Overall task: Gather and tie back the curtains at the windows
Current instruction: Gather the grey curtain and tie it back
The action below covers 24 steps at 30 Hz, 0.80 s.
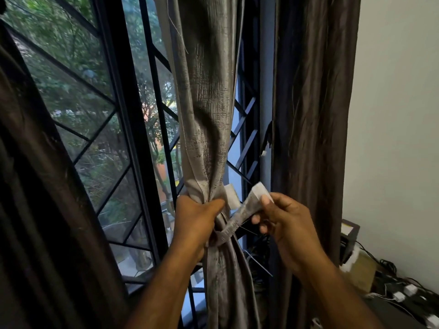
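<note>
Head view, the only one here: the grey curtain (pixel 209 115) hangs in the middle of the window, bunched into a tight bundle about two thirds of the way down. The left hand (pixel 197 219) is wrapped right round that bunched part, fingers curled tight and thumb across the front. Below it the fabric flares out again.

The right hand (pixel 282 222) is just beside it, thumb and fingers pinching the free end of the tie-back strap (pixel 237 217). The strap is the same grey fabric. It comes round the bundle just under the left hand and slants up to the right. Its tip has a white patch (pixel 260 189), and a second white patch (pixel 231 197) pokes out right behind the bundle, close to it but not touching.

Behind all that is the black window grille (pixel 133 115) with trees outside. A dark brown curtain (pixel 313 115) hangs on the right against the pale wall (pixel 399 115), and another brown curtain (pixel 35 186) fills the left edge. Bottom right there's a tangle of cables and plugs (pixel 403 290) and a black box (pixel 349 236)
</note>
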Tool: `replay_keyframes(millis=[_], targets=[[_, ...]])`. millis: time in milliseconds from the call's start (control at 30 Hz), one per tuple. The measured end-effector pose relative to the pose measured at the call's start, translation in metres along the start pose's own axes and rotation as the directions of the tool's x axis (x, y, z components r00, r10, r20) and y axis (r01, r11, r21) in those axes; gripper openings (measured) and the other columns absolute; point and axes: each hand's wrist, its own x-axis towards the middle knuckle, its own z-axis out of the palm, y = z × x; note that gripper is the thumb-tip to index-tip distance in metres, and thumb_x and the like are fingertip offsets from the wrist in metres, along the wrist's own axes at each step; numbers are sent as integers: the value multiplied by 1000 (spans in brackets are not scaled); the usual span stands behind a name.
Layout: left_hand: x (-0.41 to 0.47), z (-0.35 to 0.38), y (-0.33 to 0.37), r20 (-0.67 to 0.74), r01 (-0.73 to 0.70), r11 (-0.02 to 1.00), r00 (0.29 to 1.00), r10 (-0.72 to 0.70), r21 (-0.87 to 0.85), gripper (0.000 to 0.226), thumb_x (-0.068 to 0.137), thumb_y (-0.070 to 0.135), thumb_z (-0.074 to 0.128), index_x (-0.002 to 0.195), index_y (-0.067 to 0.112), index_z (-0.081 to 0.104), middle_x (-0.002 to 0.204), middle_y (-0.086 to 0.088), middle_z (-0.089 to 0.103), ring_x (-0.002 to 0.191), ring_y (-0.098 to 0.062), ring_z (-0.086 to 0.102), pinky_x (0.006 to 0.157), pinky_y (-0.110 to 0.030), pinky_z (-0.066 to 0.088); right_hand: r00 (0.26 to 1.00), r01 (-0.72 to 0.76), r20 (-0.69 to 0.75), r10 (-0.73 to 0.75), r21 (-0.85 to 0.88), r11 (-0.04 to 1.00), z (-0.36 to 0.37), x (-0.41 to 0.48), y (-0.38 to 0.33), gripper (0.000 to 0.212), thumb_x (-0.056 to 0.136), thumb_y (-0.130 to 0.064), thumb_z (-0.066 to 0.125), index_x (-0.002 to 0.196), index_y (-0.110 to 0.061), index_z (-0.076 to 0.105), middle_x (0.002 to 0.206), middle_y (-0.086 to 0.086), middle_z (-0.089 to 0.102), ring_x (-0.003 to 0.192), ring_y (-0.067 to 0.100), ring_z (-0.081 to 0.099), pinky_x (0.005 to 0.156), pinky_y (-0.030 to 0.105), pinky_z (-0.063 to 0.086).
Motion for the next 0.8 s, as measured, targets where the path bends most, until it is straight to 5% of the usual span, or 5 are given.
replay_keyframes(millis=[100,267,533,667,800], targets=[[-2,1,1,9,-15,1000,1000,15,-15,20,78,-4,71,77,16,73,69,3,76,65,-12,73,57,-25,57,993,-72,-80,81,110,991,18,7,4,13,93,-9,63,98,-6,75,76,8,63,58,9,51,51,19,45],[-2,1,0,10,-26,1000,1000,26,-9,12,79,-1,72,82,11,75,73,-10,76,66,-26,73,57,-33,57,985,-134,-76,154,217,967,31,8,9,9,88,-1,66,95,-5,71,69,4,68,53,10,58,51,20,51],[4,-8,-1,-14,28,1000,1000,-28,-6,14,78,-1,72,84,11,73,75,-7,76,70,-24,74,63,-38,61,980,55,181,-88,180,982,-1,17,-2,14,77,6,63,74,-3,73,94,14,72,89,25,71,75,27,58],[3,-7,1,7,25,1000,1000,-25,-5,15,79,-2,71,83,12,73,75,-4,77,70,-22,74,68,-38,61,921,232,345,-183,-107,967,1,28,-18,19,75,4,76,89,-8,70,92,7,73,85,23,70,77,28,56],[3,-8,2,29,21,1000,999,-20,-14,17,80,-3,70,82,14,73,75,-3,77,71,-21,74,66,-36,60,892,369,418,-171,-456,810,5,40,-34,36,78,15,72,101,-10,60,103,8,66,79,19,72,76,36,59]])
